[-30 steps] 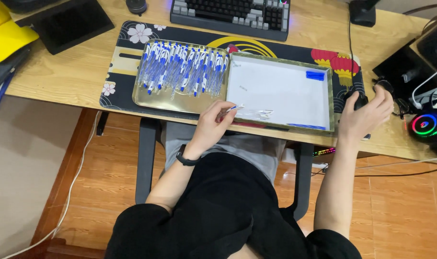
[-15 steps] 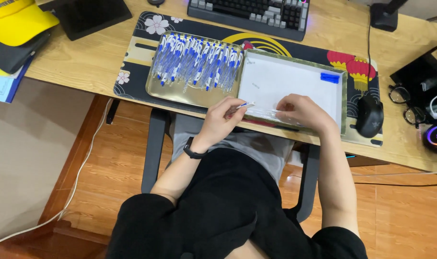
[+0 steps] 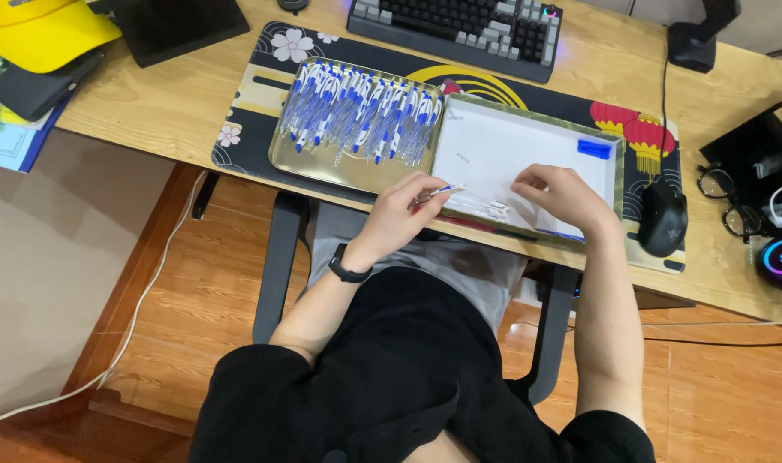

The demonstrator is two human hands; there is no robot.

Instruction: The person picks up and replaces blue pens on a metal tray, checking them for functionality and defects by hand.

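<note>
- Pinched between the thumb and fingers of the left hand is a slim pen part, its tip pointing right over the near edge of the white-lined tray.
- Right hand rests palm down inside that tray, fingers curled over small clear pieces lying on the white lining; whether it actually grips one cannot be told.
- A small blue piece lies at the tray's far right corner.
- Just beside it, to the left, a gold tray holds a heap of blue and white pens.
- Both trays sit on a dark patterned desk mat on the wooden desk.
- A black mouse lies right of the trays, a keyboard beyond them.
- A yellow cap sits far left; glasses far right.
</note>
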